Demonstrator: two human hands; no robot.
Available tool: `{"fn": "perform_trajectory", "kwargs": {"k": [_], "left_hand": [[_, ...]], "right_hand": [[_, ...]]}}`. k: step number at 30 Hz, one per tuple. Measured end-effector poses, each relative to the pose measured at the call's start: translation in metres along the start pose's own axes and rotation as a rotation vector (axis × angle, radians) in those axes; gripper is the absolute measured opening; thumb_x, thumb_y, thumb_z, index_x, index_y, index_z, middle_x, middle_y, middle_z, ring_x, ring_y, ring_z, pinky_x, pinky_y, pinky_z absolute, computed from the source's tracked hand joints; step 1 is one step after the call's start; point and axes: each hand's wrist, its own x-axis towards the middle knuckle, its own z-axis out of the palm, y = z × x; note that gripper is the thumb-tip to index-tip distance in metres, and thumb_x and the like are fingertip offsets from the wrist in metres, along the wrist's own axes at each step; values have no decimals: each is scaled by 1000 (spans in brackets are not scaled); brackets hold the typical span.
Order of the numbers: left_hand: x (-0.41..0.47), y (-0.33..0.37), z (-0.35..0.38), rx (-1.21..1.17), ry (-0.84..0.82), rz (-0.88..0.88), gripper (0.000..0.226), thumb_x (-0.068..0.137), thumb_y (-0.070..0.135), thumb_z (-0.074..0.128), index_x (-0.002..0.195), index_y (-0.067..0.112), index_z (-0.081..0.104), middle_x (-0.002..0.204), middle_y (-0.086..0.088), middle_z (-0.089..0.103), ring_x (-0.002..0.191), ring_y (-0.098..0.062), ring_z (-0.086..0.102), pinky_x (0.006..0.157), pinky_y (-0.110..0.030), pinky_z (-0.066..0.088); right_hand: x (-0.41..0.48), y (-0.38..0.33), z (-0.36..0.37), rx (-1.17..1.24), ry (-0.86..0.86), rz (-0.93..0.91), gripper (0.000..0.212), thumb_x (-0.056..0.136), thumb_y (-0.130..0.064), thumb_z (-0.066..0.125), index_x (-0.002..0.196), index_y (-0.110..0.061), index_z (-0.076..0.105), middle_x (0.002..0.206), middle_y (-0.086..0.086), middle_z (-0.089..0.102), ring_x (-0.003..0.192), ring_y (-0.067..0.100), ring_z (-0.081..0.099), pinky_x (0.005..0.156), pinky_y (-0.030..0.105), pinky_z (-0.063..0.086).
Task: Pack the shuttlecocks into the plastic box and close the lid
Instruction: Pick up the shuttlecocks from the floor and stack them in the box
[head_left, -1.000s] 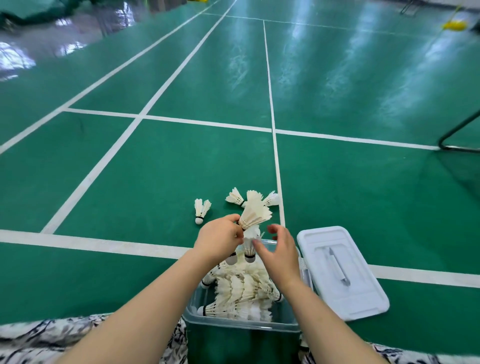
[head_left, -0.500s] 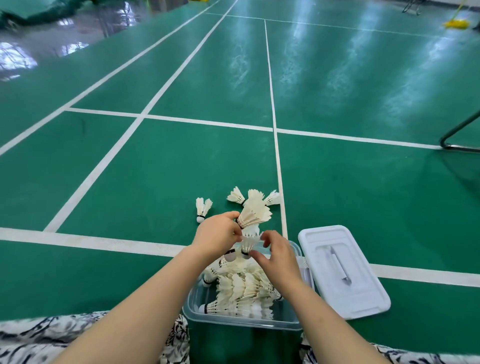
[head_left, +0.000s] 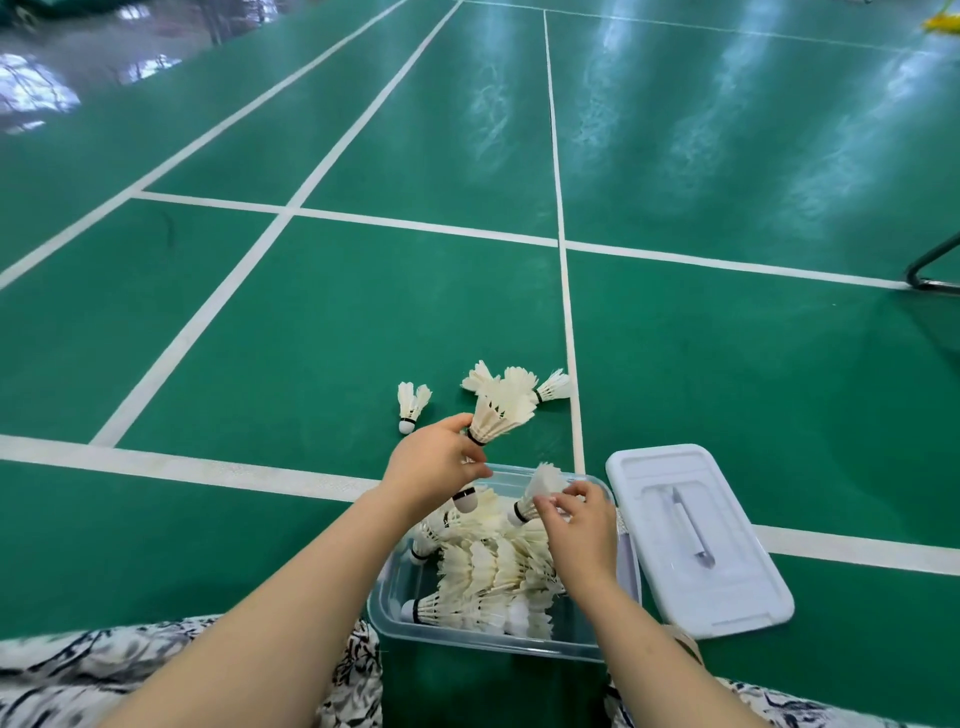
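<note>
While my left hand (head_left: 434, 465) pinches a stack (head_left: 501, 415) of shuttlecocks, my right hand (head_left: 576, 525) pinches one birdie (head_left: 540, 488) over the box (head_left: 395, 603).

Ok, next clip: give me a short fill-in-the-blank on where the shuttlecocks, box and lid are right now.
1. The white plastic lid lies on the green court floor to the ____ of the clear plastic box.
2. The left hand holds a ____ of white feather shuttlecocks.
3. The right hand holds one shuttlecock above the ____.

Missing words: right; stack; box
</note>
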Motion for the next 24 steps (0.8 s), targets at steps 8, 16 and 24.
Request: {"fn": "perform_trajectory", "kwargs": {"k": [8,16,24], "left_hand": [[2,-12,0,-31,-28,-58,34,82,39,65,111,21,70,144,11,43,116,-12,54,87,-26,44],[3,-25,14,-95,-20,-63,30,79,34,71,105,21,72,143,11,45,113,-13,56,87,-26,44],[9,-23,14,-25,-36,-27,29,81,35,69,107,22,72,140,12,47,110,-14,57,86,-27,45]], "right_hand": [[-6,-2,23,111,-251,61,34,89,-29,61,57,-22,54,65,-5,51,65,14,48,60,28,34],[-1,4,47,-337,-365,-58,31,94,-33,48,65,-22,52,84,0,52,92,28,58,78,35,44],[-3,1,41,-88,-271,32,34,82,-42,60,114,-29,56,105,-7,56,103,15,54,94,39,46]]}}
